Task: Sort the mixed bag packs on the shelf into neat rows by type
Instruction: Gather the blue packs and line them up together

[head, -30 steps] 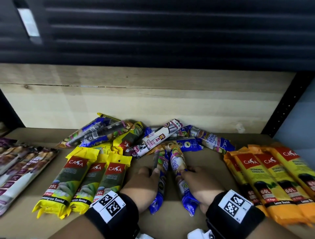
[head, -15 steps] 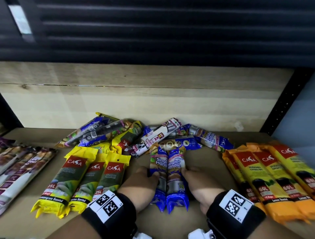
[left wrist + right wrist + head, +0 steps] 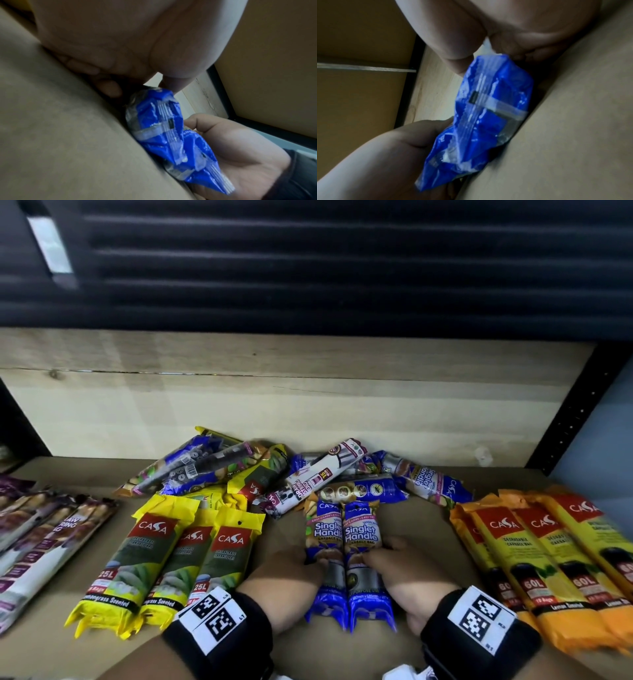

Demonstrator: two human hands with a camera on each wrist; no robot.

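Two blue Singlet Handle packs lie face up, side by side, at the shelf's front centre: the left blue pack (image 3: 327, 542) and the right blue pack (image 3: 363, 542). My left hand (image 3: 291, 571) grips the left one from its outer side, thumb on top. Mirroring it, my right hand (image 3: 399, 566) grips the right one. In the left wrist view the thumb presses the left blue pack (image 3: 154, 121) and the fingers curl beside it on the shelf. The right wrist view shows the right blue pack (image 3: 488, 101) held the same way.
Yellow 25L packs (image 3: 164, 559) lie in a row to the left, orange 60L packs (image 3: 534, 559) to the right, purple-white drawstring packs (image 3: 41, 539) at far left. A mixed pile (image 3: 239, 470) sits against the wooden back wall. A black upright (image 3: 575, 412) bounds the right.
The two blue packs, splayed and on edge a second ago, have been turned face up and pressed together, parallel. Both hands stay at their sides.
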